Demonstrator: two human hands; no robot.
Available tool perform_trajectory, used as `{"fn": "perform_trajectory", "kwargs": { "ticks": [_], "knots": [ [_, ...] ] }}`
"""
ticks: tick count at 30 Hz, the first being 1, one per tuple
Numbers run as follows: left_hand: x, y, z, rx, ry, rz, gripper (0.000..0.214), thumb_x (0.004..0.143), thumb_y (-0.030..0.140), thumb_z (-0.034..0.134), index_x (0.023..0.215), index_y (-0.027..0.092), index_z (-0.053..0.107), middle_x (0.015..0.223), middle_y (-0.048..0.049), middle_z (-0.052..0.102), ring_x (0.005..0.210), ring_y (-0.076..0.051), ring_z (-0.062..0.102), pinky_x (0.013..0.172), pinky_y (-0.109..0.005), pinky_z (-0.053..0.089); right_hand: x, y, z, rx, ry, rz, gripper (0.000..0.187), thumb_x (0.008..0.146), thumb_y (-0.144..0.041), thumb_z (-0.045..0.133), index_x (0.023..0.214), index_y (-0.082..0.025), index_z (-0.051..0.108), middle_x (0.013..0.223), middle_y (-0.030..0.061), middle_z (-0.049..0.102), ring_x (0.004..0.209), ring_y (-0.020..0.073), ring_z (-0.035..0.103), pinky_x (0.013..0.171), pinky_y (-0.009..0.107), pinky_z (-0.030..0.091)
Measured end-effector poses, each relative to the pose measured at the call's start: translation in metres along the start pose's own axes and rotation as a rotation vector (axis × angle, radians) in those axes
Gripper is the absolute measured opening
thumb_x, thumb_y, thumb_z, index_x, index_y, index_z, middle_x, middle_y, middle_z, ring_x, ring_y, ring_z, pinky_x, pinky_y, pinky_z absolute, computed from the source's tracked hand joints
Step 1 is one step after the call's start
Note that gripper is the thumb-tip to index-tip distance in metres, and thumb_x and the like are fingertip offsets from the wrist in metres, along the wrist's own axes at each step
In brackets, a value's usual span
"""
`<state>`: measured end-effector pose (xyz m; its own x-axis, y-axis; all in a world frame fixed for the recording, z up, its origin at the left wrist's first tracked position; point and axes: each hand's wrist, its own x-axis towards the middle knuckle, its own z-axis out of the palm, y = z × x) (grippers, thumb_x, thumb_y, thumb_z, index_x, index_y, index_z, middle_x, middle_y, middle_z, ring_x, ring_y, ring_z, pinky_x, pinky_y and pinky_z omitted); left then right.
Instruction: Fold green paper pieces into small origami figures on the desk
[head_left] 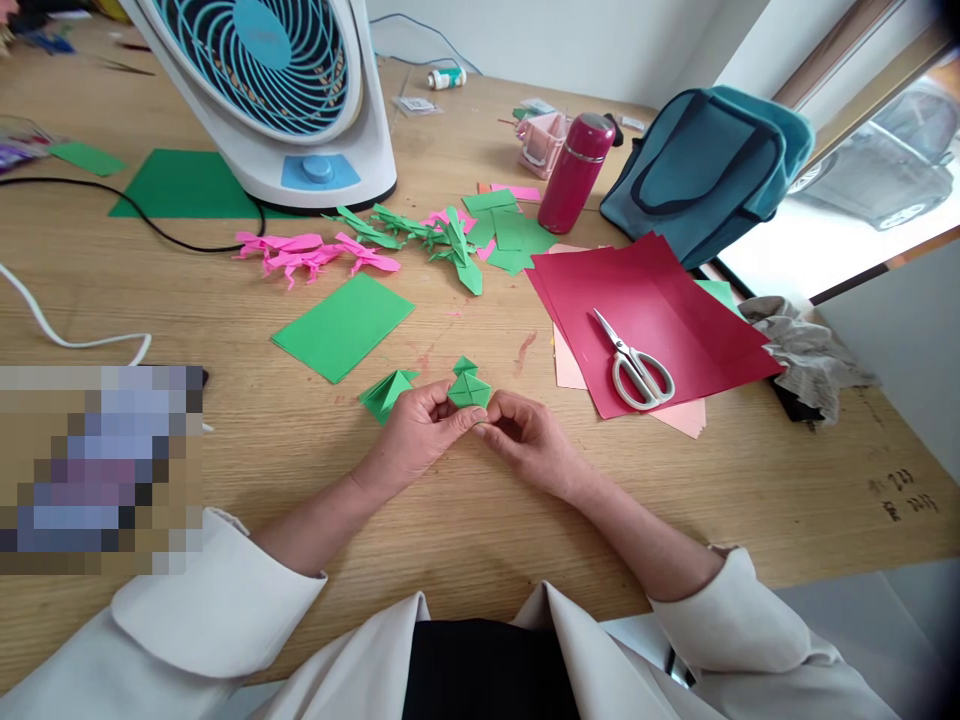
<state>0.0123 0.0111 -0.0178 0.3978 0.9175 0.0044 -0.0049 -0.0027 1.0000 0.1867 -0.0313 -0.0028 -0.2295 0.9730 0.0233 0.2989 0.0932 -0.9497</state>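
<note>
Between my two hands is a small folded piece of green paper (469, 388), with creases and a pointed tip at its top. My left hand (421, 428) pinches its left and lower side between thumb and fingers. At its lower right corner, my right hand (526, 440) pinches the paper with thumb and forefinger; the fingertips of both hands nearly meet. Another folded green paper piece (386, 394) lies on the table just behind my left hand. A flat green paper sheet (343, 326) rests farther back to the left.
Pink folded paper figures (300, 256) and green folded figures (459, 252) lie beyond. White-handled scissors (637, 372) rest on red paper sheets (592, 290) at right. Behind stand a fan (337, 170), a red flask (574, 175) and a teal bag (705, 180). A blurred-out patch covers the left.
</note>
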Motion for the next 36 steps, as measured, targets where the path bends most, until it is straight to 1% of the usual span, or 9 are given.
{"fn": "perform_trajectory", "kwargs": {
  "ticks": [6,12,16,20,24,27,30,33,36],
  "knots": [
    [0.000,-0.001,0.000,-0.023,0.017,-0.029,0.024,0.076,0.038,0.077,0.072,0.019,0.063,0.057,0.0065,0.047,0.050,-0.008,0.037,0.048,-0.021,0.032,0.001,0.000,-0.002,0.013,0.009,-0.011,0.026,0.092,-0.038,0.061,0.076,-0.018,0.056,0.072,-0.0014,0.052,0.067,0.0120,0.046,0.061,0.026,0.036],
    [-0.001,-0.004,-0.003,0.084,0.019,-0.052,0.031,0.077,0.043,0.075,0.070,0.018,0.059,0.054,0.0068,0.046,0.050,-0.008,0.038,0.047,-0.021,0.032,0.000,0.000,-0.001,0.038,0.054,-0.030,0.025,0.093,-0.037,0.062,0.077,-0.018,0.058,0.071,-0.0013,0.053,0.066,0.0121,0.048,0.061,0.025,0.037],
    [-0.001,-0.001,-0.003,0.090,0.028,-0.042,0.032,0.075,0.044,0.077,0.070,0.018,0.058,0.056,0.0069,0.045,0.051,-0.008,0.038,0.048,-0.022,0.033,-0.001,-0.001,0.000,-0.043,0.101,-0.092,0.023,0.092,-0.033,0.063,0.075,-0.018,0.060,0.074,0.0002,0.057,0.067,0.0124,0.051,0.062,0.026,0.039],
    [-0.001,0.003,0.001,0.065,0.020,-0.052,0.032,0.077,0.043,0.074,0.068,0.018,0.055,0.057,0.0061,0.048,0.050,-0.007,0.040,0.047,-0.021,0.034,0.000,-0.001,-0.002,-0.093,0.127,-0.113,0.023,0.092,-0.030,0.062,0.073,-0.018,0.058,0.072,0.0000,0.056,0.065,0.0120,0.050,0.060,0.025,0.038],
    [-0.006,0.012,0.004,0.104,0.076,-0.009,0.021,0.082,0.037,0.069,0.085,0.019,0.060,0.069,0.0039,0.057,0.054,-0.008,0.048,0.050,-0.021,0.039,0.004,0.007,-0.009,-0.112,0.221,-0.102,0.021,0.091,-0.030,0.061,0.073,-0.019,0.057,0.069,-0.0014,0.054,0.061,0.0113,0.047,0.056,0.025,0.035],
    [-0.011,0.025,0.000,0.322,0.119,0.128,0.013,0.086,0.029,0.065,0.094,0.019,0.063,0.076,0.0017,0.062,0.064,-0.010,0.056,0.058,-0.022,0.045,0.009,0.013,-0.018,-0.211,0.299,-0.078,0.021,0.089,-0.030,0.062,0.072,-0.019,0.058,0.067,-0.0017,0.054,0.059,0.0114,0.046,0.055,0.026,0.034],
    [-0.009,0.038,-0.015,0.620,0.150,0.277,0.008,0.089,0.025,0.060,0.094,0.021,0.065,0.082,0.0004,0.066,0.068,-0.012,0.058,0.060,-0.024,0.045,0.013,0.018,-0.030,-0.320,0.355,-0.050,0.020,0.088,-0.028,0.062,0.070,-0.019,0.059,0.066,-0.0013,0.056,0.059,0.0119,0.046,0.057,0.027,0.035],
    [-0.002,0.047,-0.038,0.856,0.235,0.329,0.006,0.091,0.024,0.059,0.091,0.022,0.064,0.087,-0.0004,0.067,0.068,-0.013,0.057,0.061,-0.028,0.043,0.016,0.022,-0.039,-0.425,0.395,-0.018,0.019,0.085,-0.025,0.063,0.068,-0.019,0.059,0.066,-0.0011,0.058,0.059,0.0126,0.048,0.058,0.027,0.036],
    [0.004,0.049,-0.057,1.101,0.274,0.301,0.009,0.092,0.024,0.056,0.087,0.024,0.063,0.085,-0.0013,0.066,0.071,-0.017,0.059,0.063,-0.031,0.041,0.018,0.024,-0.044,-0.526,0.384,-0.002,0.021,0.085,-0.025,0.063,0.065,-0.020,0.058,0.064,-0.0011,0.059,0.059,0.0130,0.050,0.060,0.028,0.036]
  ]
}}
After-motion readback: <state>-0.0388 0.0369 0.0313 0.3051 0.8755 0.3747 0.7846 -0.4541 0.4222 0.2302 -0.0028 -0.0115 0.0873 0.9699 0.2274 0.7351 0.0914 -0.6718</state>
